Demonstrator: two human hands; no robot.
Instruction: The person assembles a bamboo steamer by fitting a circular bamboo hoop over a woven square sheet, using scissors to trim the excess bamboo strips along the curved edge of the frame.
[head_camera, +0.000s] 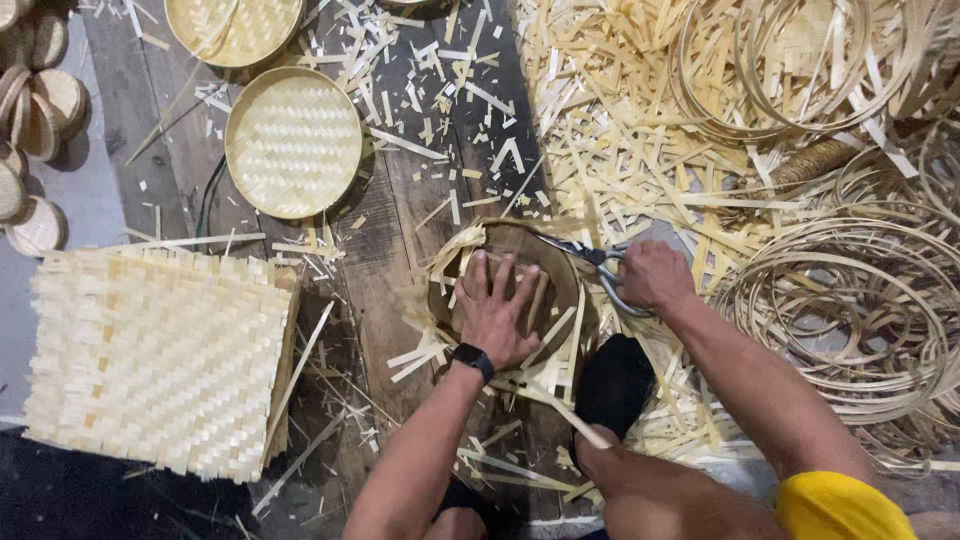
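Near the floor's middle, the left hand (495, 318) presses flat on the tray (553, 268), while the right hand (652, 277), gripping scissors (590, 258), cuts at its right rim.

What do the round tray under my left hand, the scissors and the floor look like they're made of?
Round tray: pale woven bamboo-like strips, matt, ends sticking out loose. Scissors: grey metal, slightly shiny blades and loops. Floor: dark, worn wooden planks, with visible grain and seams.
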